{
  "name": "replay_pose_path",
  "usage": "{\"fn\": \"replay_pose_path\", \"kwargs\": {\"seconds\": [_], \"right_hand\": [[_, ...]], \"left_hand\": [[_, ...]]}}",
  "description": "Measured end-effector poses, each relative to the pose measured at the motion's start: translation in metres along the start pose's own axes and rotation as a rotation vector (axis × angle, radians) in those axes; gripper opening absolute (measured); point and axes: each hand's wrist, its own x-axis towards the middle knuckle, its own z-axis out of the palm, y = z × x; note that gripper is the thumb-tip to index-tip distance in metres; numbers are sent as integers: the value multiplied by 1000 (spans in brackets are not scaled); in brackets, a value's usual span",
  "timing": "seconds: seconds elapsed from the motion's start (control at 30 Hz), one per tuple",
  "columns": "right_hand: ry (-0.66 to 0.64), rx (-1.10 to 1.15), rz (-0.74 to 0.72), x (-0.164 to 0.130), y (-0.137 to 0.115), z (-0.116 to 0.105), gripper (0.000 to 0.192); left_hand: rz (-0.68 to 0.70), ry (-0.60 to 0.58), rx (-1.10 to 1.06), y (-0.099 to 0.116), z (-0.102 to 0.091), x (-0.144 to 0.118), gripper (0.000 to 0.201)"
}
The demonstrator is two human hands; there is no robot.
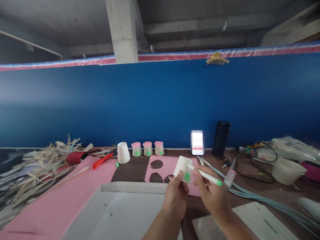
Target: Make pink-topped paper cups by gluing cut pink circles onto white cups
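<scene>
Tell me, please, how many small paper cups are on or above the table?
5. Three pink-topped cups stand upside down in a row by the blue wall; a plain white cup stands left of them; the left hand holds one cup. Clutter may hide others.

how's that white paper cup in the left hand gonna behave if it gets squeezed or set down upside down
The white paper cup, pinched by the left hand, looks thin-walled, so it probably dents if squeezed. It seems very light, likely sliding at a nudge from the marker in the right hand. Upside down it should stand steady, like the three pink-topped cups.
</scene>
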Motion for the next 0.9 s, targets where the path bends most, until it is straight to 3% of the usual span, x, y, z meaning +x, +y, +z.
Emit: {"fn": "replay_pose_path", "kwargs": {"seconds": [0.9], "right_hand": [[-3,-38,45,3,-2,0,21]], "left_hand": [[6,52,-49,1,2,0,18]]}}
